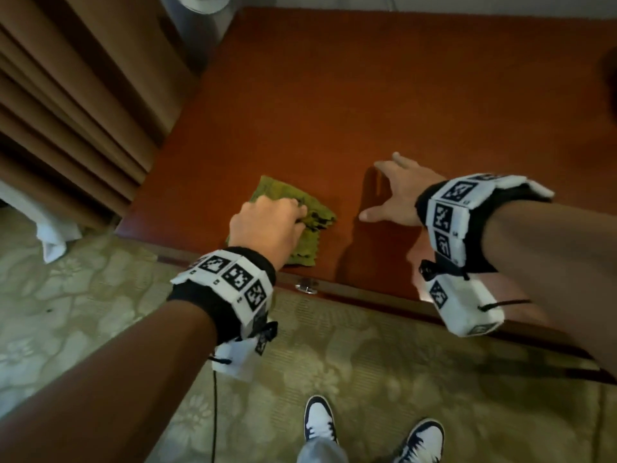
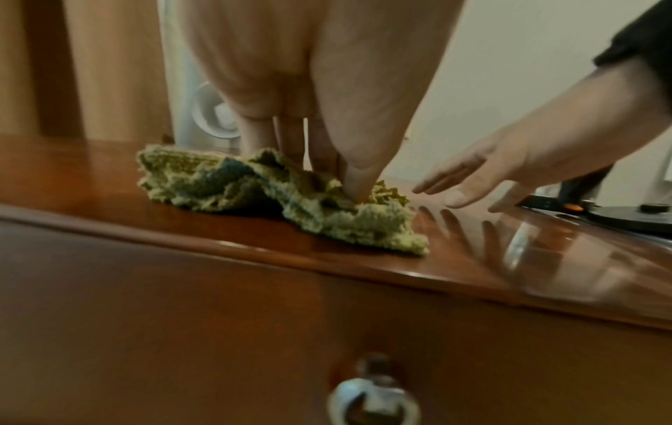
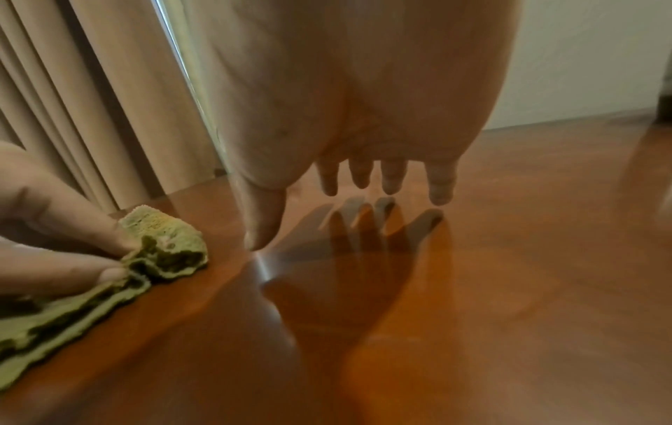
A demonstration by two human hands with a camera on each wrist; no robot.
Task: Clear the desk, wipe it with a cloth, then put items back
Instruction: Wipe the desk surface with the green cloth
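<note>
Green cloth (image 1: 277,192) at desk (image 1: 367,95) front edge, near left corner. Soft, light, limp knit; should slide easily on glossy wood, so hold the bunched middle. Grip of left hand (image 1: 267,225) pinches it there. Grip of right hand (image 1: 397,195) splayed, empty, just beside, low over desk.

My head view looks steeply down from above the desk (image 1: 367,95), with the floor (image 1: 100,295) at the bottom of the picture. My left wrist view sits low at the desk's front edge, close behind the left hand (image 2: 320,72), facing across the top. My right wrist view hangs close over the top behind the right hand (image 3: 363,100). All three share the cloth (image 1: 273,192).
</note>
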